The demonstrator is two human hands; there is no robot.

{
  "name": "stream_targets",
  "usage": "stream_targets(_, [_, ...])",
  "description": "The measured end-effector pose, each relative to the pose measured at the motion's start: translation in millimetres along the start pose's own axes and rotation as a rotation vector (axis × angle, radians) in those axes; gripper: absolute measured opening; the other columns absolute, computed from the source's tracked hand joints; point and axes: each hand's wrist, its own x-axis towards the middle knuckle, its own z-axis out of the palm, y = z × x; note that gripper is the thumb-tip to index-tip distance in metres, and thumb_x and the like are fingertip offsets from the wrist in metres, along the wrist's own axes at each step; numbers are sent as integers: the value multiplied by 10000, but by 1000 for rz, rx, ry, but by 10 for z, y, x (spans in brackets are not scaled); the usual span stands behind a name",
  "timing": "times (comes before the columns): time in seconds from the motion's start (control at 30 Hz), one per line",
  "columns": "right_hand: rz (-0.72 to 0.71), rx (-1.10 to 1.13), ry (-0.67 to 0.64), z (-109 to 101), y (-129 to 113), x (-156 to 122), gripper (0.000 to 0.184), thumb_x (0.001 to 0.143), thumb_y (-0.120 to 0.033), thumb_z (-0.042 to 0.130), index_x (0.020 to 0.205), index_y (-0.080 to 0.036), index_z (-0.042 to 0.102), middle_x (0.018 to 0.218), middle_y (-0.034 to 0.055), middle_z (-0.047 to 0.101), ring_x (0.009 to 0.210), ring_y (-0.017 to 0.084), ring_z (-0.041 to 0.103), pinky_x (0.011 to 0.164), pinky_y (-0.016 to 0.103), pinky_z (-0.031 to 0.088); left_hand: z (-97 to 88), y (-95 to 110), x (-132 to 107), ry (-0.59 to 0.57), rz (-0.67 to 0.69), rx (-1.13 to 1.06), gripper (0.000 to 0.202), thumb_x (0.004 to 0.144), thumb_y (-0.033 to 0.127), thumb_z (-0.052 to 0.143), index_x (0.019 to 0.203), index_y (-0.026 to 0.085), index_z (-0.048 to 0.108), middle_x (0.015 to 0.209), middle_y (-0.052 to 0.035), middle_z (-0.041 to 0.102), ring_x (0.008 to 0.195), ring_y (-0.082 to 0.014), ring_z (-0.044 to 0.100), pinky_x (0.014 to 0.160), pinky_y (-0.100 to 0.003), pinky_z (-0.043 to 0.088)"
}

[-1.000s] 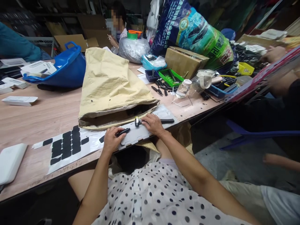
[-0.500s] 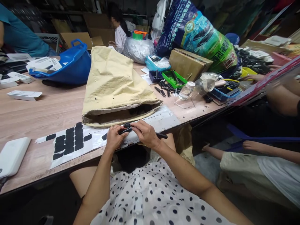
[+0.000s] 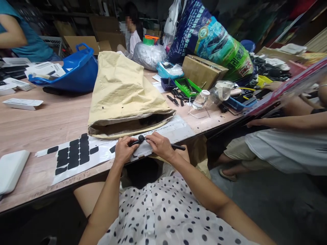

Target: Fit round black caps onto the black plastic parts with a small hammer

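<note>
My left hand is closed on a small black part with a round knob at its end, just above the table's front edge. Closed around a slim black-handled tool, my right hand brings its thin shiny tip close to the knob; contact is too small to make out. Beneath both hands lies a pale board. A sheet of black stickers rests to the left. Just behind, a cream cloth sack lies with its mouth toward me, some dark things inside.
A white box-shaped device sits far left, near a blue basin of white boxes. Rightward are a green tray, loose black parts, a clear bottle and a cardboard box. A co-worker is at the right.
The knob has turned and shifted slightly right, and the tool's shiny tip now shows beside it. The co-worker at right has moved an arm and the legs.
</note>
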Motion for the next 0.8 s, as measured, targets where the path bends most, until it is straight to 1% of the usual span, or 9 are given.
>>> stream_targets(0.2, [17,5,87,-37,179,76,241,1003,-273,516,1132,-281,718,945,34,682,907,177,646,813,265,514,-24,8,-2,-9,10,17,145,731,284,709,865,285,763,878,-7,711,892,-242,588,816,-371,485])
stream_targets(0.27, [2,-57,69,-63,283,136,222,992,-259,536,1111,-279,722,951,36,678,898,180,633,796,268,499,-33,14,-12,-8,15,30,146,732,288,710,868,285,761,877,-9,706,890,-243,586,822,-373,484])
stream_targets(0.4, [-88,-182,-31,-75,510,246,176,948,-214,601,1044,-264,739,938,52,668,917,216,593,810,318,465,-32,26,-16,-7,22,61,180,740,329,720,909,285,763,881,-16,700,886,-248,585,828,-378,483])
stream_targets(0.57, [-137,-176,-54,-36,641,285,185,952,-212,594,1069,-252,731,952,58,655,941,226,560,850,337,444,-73,60,-1,-9,43,66,144,784,336,686,892,266,752,862,-26,698,869,-247,597,817,-385,485])
stream_targets(0.63, [-136,-167,-50,-28,636,277,189,954,-226,591,1085,-250,726,972,58,652,959,226,554,870,334,440,-129,105,-89,46,91,19,150,821,348,652,902,252,734,875,-32,704,883,-247,605,836,-392,492])
stream_targets(0.7, [-128,-166,-51,-26,620,270,201,954,-230,589,1103,-251,722,998,61,650,980,230,547,885,333,435,-190,169,-274,105,163,-66,181,879,356,596,949,242,718,931,-41,718,914,-241,620,855,-384,502])
stream_targets(0.73, [-122,-165,-52,-26,612,268,207,953,-229,587,1109,-253,720,1005,61,649,986,231,543,889,333,433,-212,204,-395,102,201,-115,203,906,358,566,983,239,713,958,-45,725,921,-235,631,853,-372,510])
stream_targets(0.77, [-116,-164,-52,-25,605,267,211,952,-227,586,1114,-254,718,1011,61,647,990,232,540,892,334,431,-220,237,-526,55,239,-163,224,926,359,545,1013,238,712,961,-46,731,900,-224,644,832,-354,519])
stream_targets(0.8, [-110,-161,-53,-23,599,267,212,949,-224,587,1115,-251,716,1013,61,646,991,234,538,894,336,430,-210,266,-656,-42,272,-199,243,935,367,536,1031,239,718,941,-45,738,864,-212,657,805,-334,527])
